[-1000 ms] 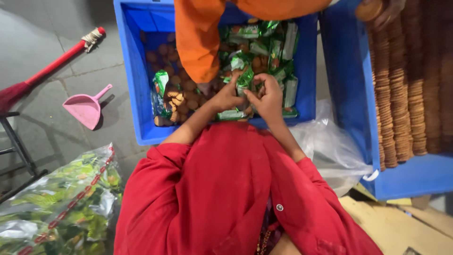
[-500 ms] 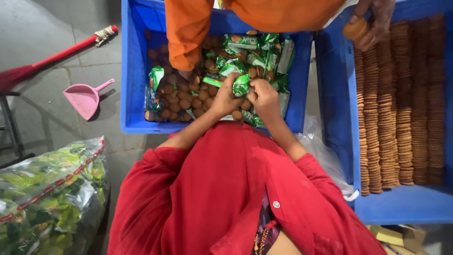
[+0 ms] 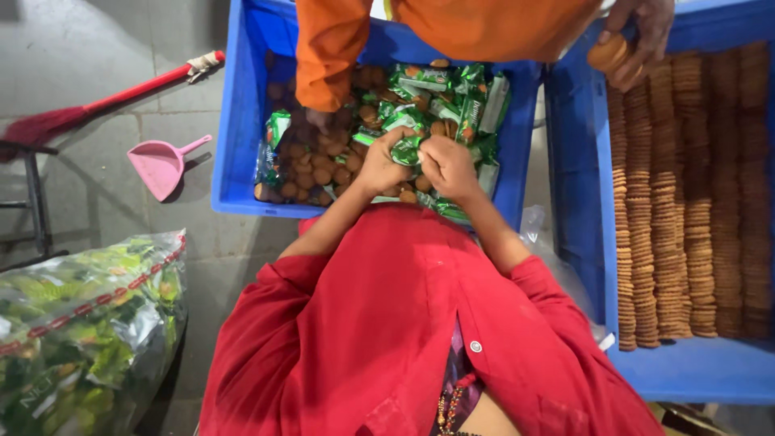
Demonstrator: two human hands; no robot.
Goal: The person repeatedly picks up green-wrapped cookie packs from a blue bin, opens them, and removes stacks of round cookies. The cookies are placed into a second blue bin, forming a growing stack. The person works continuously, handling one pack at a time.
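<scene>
Both hands have stayed together over the near edge of the blue crate (image 3: 242, 121), and the green packet they work on has come up clear of the heap since half a second ago; the other person's orange sleeve (image 3: 327, 56) reaches deeper into the crate than before.

The left hand (image 3: 381, 165) is clenched on the near end of the green packet (image 3: 408, 148), and the right hand (image 3: 448, 165) grasps the same packet from the other side, knuckles touching the left hand's fingers. The packet sits between the two hands, just above the loose round biscuits (image 3: 311, 165) that fill the crate's left half. More green packets (image 3: 452, 101) lie piled toward the crate's far right corner.

A second blue crate (image 3: 686, 367) stands just beside the first, on the right, packed with upright rows of biscuits (image 3: 686, 202). At its far edge another person's hand (image 3: 638, 36) grips a short stack of biscuits.

On the floor to the left lie a pink dustpan (image 3: 161, 165) and a red broom (image 3: 105, 101), well apart from the crates. A clear bag of green wrappers (image 3: 81, 323) rests at the near left.
</scene>
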